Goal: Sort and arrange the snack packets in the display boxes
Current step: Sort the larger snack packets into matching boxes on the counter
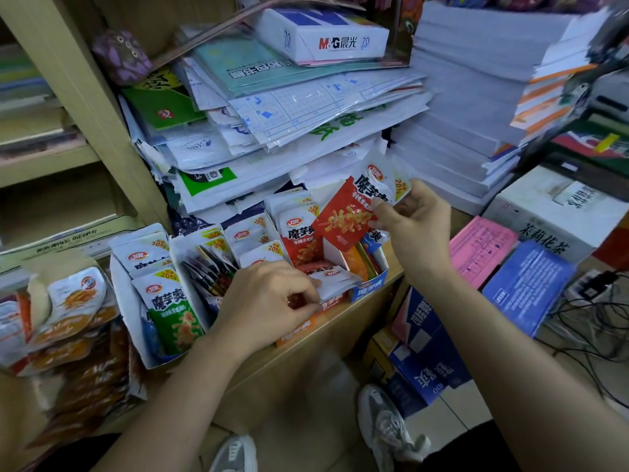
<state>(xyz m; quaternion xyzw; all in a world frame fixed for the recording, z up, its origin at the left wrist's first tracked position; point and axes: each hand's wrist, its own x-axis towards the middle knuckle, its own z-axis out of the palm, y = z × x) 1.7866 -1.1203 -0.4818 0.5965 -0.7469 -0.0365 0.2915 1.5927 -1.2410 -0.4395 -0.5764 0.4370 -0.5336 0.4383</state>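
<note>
While standing at the table (340,338), sorting snack packets (155,264) into boxes (136,338).
Pinching a red packet (342,221) up high with the right hand (413,219), just above the blue box (369,288), with more packets (376,180) tucked behind it. Pinching a white packet (335,282) low down with the left hand (269,298), at the front of the orange box (299,330), near the green packet (178,323).

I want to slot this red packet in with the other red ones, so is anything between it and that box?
Nothing lies directly under the red packet in the right hand; the box below looks open there. The left hand, pinching a flat white packet, occupies the box's front.
</note>
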